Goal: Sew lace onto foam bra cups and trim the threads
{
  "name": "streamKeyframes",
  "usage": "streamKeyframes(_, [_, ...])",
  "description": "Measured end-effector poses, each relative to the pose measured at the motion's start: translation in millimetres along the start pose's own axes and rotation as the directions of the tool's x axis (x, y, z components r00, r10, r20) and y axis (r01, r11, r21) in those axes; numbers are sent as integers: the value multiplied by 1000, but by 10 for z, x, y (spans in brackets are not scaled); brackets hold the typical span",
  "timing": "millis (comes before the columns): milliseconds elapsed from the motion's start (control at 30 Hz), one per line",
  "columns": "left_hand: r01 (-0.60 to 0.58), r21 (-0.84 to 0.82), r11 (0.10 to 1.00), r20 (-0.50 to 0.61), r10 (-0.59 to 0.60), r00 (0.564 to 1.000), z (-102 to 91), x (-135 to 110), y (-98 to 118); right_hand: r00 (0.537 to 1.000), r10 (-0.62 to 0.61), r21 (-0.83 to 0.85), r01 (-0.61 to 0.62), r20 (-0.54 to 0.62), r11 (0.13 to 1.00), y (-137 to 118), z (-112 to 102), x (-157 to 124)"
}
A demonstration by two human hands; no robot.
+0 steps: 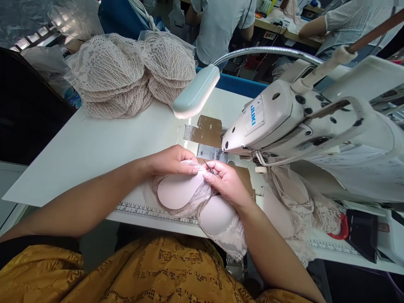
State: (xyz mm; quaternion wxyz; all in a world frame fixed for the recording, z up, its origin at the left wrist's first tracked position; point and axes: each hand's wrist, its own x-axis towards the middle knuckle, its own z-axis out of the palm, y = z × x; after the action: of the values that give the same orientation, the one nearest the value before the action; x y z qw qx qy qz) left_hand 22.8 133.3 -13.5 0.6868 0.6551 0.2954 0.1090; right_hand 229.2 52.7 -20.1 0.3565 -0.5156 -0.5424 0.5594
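Observation:
A pale pink padded lace bra (181, 191) lies at the near edge of the white sewing table (94, 143), one cup (217, 216) hanging over the edge. My left hand (172, 160) pinches the lace edge of the bra near its top. My right hand (225, 181) is closed around small thread snips (210, 167), whose tips touch the lace beside my left fingers. Both hands work just in front of the needle area of the white sewing machine (284, 118).
A stack of lace bra cups (126, 73) sits at the table's far left. A gooseneck lamp (195, 90) hangs over the middle. More lace pieces (299, 206) and red-handled scissors (342, 227) lie right. A printed ruler (151, 212) runs along the near edge. Other people work behind.

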Motion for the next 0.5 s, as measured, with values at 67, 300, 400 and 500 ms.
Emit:
streamKeyframes(67, [6, -55, 998, 31, -5, 1000, 3, -9, 7, 999, -31, -7, 30, -24, 1000, 11, -36, 2])
streamKeyframes(300, [-22, -72, 997, 69, 27, 997, 39, -9, 2, 984, -174, -160, 179, 45, 971, -32, -130, 3])
streamKeyframes(400, [-34, -52, 998, 96, 39, 995, 44, -3, 6, 982, -165, -169, 179, 93, 969, -49, -124, 7])
streamKeyframes(500, [-50, -31, 998, 105, 53, 993, 44, -2, 14, 981, -164, -157, 179, 103, 971, -60, -103, 11])
